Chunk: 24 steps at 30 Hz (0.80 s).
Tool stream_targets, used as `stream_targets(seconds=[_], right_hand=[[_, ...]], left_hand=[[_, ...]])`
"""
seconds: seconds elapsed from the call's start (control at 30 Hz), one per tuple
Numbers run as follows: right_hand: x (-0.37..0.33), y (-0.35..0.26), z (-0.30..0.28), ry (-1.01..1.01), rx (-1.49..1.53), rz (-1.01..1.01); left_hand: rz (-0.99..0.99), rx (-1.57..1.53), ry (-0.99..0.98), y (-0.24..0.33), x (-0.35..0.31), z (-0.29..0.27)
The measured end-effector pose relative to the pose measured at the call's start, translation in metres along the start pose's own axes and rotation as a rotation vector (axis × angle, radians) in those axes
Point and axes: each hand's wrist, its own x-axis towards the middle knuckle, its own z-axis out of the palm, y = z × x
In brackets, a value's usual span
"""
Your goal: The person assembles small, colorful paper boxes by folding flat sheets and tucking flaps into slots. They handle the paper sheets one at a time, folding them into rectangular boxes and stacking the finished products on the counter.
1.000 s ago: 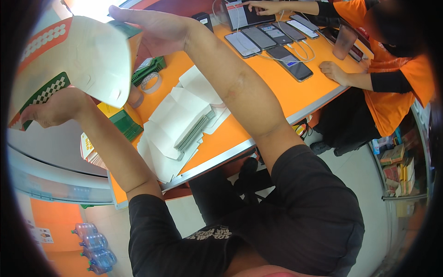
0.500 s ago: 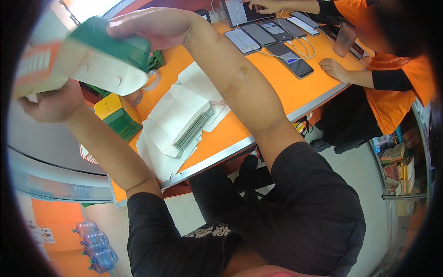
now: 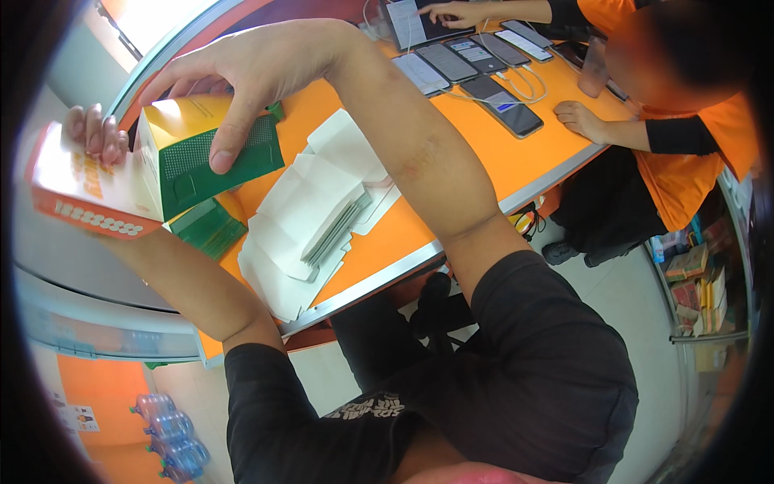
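An open cardboard carton [image 3: 121, 185], white and orange at one end and yellow and green at the other, is held up at the left over the table's edge. My left hand [image 3: 95, 133] has its fingers curled over the white and orange part. Across the yellow and green part reaches my right hand [image 3: 258, 77], its thumb pressed on the green side and its fingers over the yellow top. Below the carton lie green folded cartons [image 3: 208, 227], partly hidden by it. Flat white carton blanks [image 3: 302, 210] are piled on the orange table [image 3: 403, 242] beside my right forearm.
Several phones [image 3: 504, 105] with white cables lie at the table's far right, near a tablet [image 3: 407, 28]. A co-worker in orange [image 3: 693, 177] touches the tablet with one hand and rests the other on the table. Water bottles [image 3: 173, 436] stand on the floor, lower left.
The carton has turned, so its yellow and green outside now shows instead of the white inner flap. My right hand has shifted over its top; my left fingers now curl over its far side.
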Motion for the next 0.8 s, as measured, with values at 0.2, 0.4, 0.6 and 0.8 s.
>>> stream_targets(seconds=[0.2,0.4,0.6,0.8], right_hand=[[-0.004,-0.009,-0.005,-0.028,0.019,0.021],[0.001,-0.007,0.004,0.011,-0.149,-0.013],[0.000,-0.005,0.003,0.001,-0.142,0.005],[-0.001,0.000,-0.001,0.067,-0.206,-0.001]], left_hand=[[0.059,0.013,-0.129,-0.001,-0.007,0.001],[0.106,0.030,-0.286,-0.007,0.004,-0.007],[0.207,0.219,-0.031,-0.012,0.001,0.015],[0.324,0.057,0.129,0.005,-0.007,0.012]])
